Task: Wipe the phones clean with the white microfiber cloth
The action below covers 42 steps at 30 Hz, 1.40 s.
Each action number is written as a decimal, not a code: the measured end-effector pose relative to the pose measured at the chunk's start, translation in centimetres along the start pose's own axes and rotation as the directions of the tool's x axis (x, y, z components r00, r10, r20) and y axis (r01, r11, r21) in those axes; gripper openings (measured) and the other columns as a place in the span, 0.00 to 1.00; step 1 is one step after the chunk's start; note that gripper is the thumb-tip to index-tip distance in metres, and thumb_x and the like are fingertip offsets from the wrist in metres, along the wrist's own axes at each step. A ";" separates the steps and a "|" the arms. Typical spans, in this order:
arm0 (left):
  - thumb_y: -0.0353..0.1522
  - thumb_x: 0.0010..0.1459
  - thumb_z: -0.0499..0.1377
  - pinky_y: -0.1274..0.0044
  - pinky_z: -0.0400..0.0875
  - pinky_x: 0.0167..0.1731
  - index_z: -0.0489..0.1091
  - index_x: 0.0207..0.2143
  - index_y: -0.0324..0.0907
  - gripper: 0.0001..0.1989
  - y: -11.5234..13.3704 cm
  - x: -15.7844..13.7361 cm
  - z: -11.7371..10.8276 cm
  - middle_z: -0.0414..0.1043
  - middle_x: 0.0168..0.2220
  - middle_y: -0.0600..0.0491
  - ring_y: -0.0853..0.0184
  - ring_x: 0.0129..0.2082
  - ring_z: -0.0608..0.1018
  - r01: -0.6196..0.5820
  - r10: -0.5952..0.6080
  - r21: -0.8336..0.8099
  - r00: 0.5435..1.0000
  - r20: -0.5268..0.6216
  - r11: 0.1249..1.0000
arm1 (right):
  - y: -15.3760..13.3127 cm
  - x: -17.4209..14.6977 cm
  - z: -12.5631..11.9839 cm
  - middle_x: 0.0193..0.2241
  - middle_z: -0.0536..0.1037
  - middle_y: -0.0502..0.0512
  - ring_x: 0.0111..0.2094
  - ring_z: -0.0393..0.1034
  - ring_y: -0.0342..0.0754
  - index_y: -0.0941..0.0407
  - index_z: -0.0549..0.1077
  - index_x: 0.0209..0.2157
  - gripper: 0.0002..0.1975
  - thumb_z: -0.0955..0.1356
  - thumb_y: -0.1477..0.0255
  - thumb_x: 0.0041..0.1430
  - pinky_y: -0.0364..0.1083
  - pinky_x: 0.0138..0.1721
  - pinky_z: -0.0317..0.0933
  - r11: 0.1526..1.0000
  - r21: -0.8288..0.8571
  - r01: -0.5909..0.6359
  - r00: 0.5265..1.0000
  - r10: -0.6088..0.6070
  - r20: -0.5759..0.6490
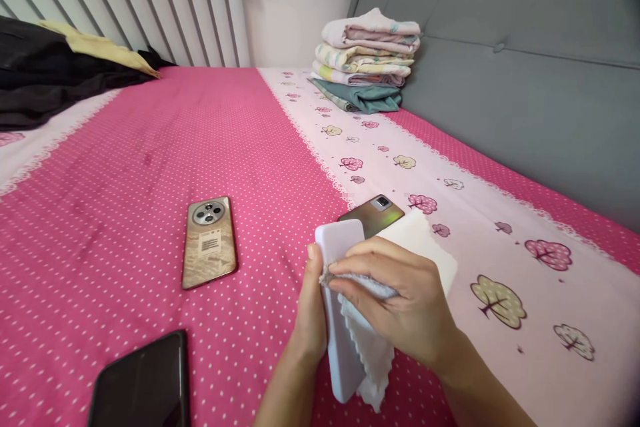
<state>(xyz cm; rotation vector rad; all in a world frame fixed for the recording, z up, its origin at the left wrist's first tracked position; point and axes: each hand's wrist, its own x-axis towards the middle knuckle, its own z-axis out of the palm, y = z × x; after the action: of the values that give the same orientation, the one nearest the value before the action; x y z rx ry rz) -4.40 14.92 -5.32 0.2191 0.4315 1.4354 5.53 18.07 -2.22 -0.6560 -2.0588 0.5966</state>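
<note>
My left hand point(311, 310) is wrapped round the edge of a phone in a pale lilac case point(340, 240), which stands tilted on its long side above the bed. In my right hand point(400, 293) is a pale cleaning cloth point(373, 353) with a zigzag edge, bunched between thumb and fingers and pressed to the edge of the phone case. The cloth's lower end hangs down beside the phone. Just behind my right hand lies a white cloth or tissue point(420, 240), partly hidden by the hand. A gold-green phone point(373, 213) lies beyond the held one.
On the pink dotted bedspread point(210, 127) lie a gold phone with a round camera ring point(210, 243) and a dark phone point(145, 387). Folded clothes point(367, 60) are stacked by the grey headboard point(500, 67). Black and yellow garments point(60, 73) lie near the radiator point(165, 7).
</note>
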 end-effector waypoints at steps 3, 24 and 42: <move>0.47 0.55 0.51 0.71 0.62 0.47 0.74 0.36 0.35 0.25 0.0 -0.2 -0.2 0.75 0.32 0.46 0.58 0.44 0.74 0.029 -0.029 0.012 0.999 0.018 1.000 | -0.1 0.0 0.1 0.28 0.74 0.51 0.29 0.69 0.42 0.56 0.75 0.33 0.07 0.67 0.79 0.53 0.42 0.30 0.65 1.000 -0.017 0.000 0.998 -0.001 -0.059; 0.49 0.51 0.54 0.69 0.52 0.56 0.73 0.42 0.40 0.26 -0.3 -0.6 -0.3 0.74 0.45 0.47 0.55 0.55 0.65 0.048 -0.054 0.065 0.996 0.078 0.997 | 0.9 0.1 -0.6 0.29 0.76 0.49 0.32 0.70 0.42 0.55 0.75 0.32 0.05 0.68 0.77 0.52 0.41 0.28 0.62 0.950 -0.185 -0.253 0.909 0.167 -0.383; 0.52 0.53 0.46 0.67 0.60 0.51 0.73 0.39 0.35 0.31 1.6 -0.4 -0.7 0.77 0.36 0.46 0.54 0.46 0.73 0.002 -0.003 -0.013 0.999 -0.045 1.000 | 0.7 -0.1 -0.8 0.29 0.76 0.47 0.33 0.71 0.42 0.53 0.75 0.29 0.06 0.67 0.78 0.51 0.40 0.33 0.63 0.948 -0.175 -0.265 0.962 0.271 0.010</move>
<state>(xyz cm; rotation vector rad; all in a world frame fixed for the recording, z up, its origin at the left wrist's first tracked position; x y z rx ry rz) -6.18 14.69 -5.27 0.1762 0.4590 1.4426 6.38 18.66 -2.33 -1.0466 -2.0836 0.5892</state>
